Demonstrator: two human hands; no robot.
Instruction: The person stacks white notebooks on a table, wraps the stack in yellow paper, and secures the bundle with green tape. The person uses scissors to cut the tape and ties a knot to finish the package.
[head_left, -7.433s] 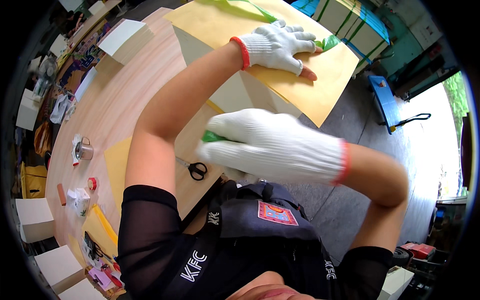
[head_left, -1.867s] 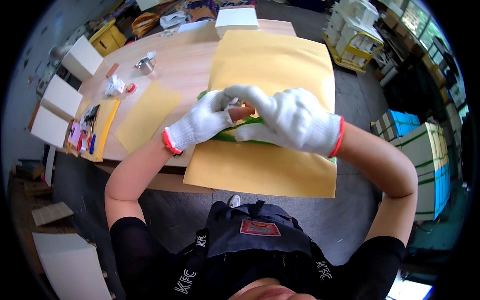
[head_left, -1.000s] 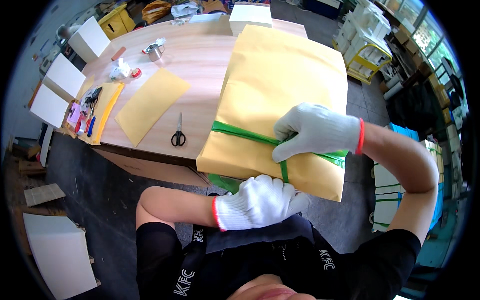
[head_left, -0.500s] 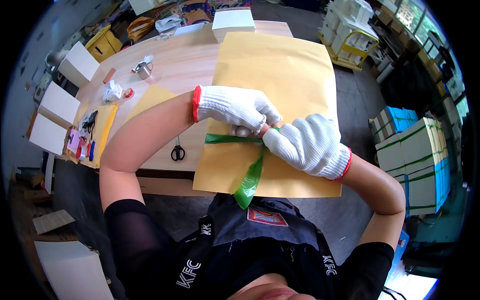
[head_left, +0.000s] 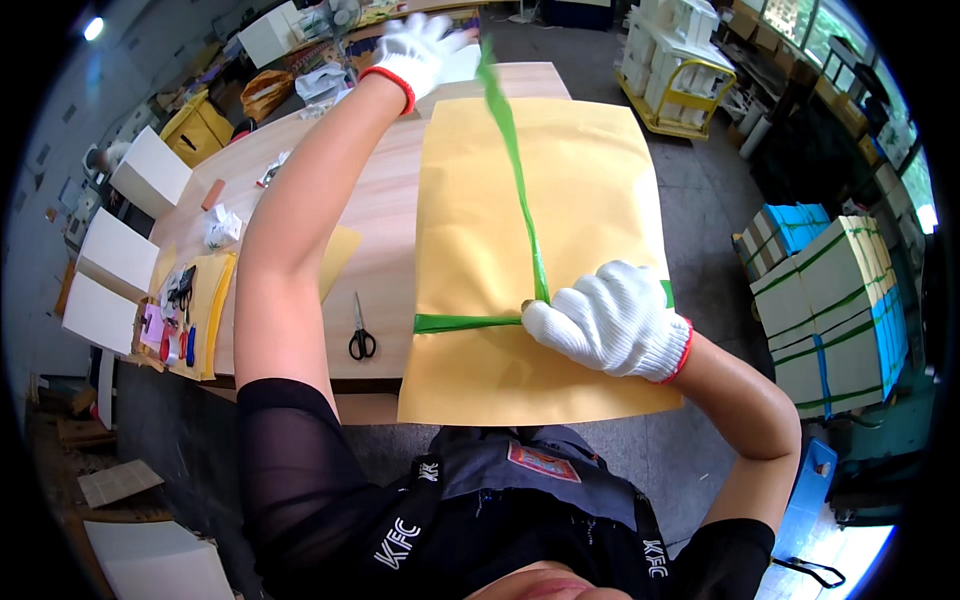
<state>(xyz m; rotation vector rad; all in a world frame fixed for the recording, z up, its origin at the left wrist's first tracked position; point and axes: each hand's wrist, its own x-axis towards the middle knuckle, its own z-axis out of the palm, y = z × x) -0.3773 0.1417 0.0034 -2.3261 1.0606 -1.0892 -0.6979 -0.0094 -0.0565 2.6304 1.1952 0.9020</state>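
My left hand (head_left: pixel 420 52), in a white knit glove with a red cuff, is raised at the far side. Its fingers are spread and slightly blurred. Beside them the upper end of a green plastic strap (head_left: pixel 518 185) stands in the air, with a gap visible between. My right hand (head_left: pixel 615 322), gloved alike, is closed on the strap's lower part, where it meets the green band running across. It rests on a large sheet of brown kraft paper (head_left: pixel 540 160); what lies underneath is hidden. The band shows on both sides of the hand.
Black-handled scissors (head_left: pixel 362 344) lie on the wooden table (head_left: pixel 385 180) left of the paper. White paper stacks (head_left: pixel 150 172) and a tool tray (head_left: pixel 180 310) line the left side. Strapped stacks (head_left: pixel 825 310) stand at right; a yellow cart (head_left: pixel 690 95) is at the far right.
My left hand has left the crossing and swung up and away, fingers now spread. The strap's loose end, which hung toward me, now extends away. My right hand stays at the crossing.
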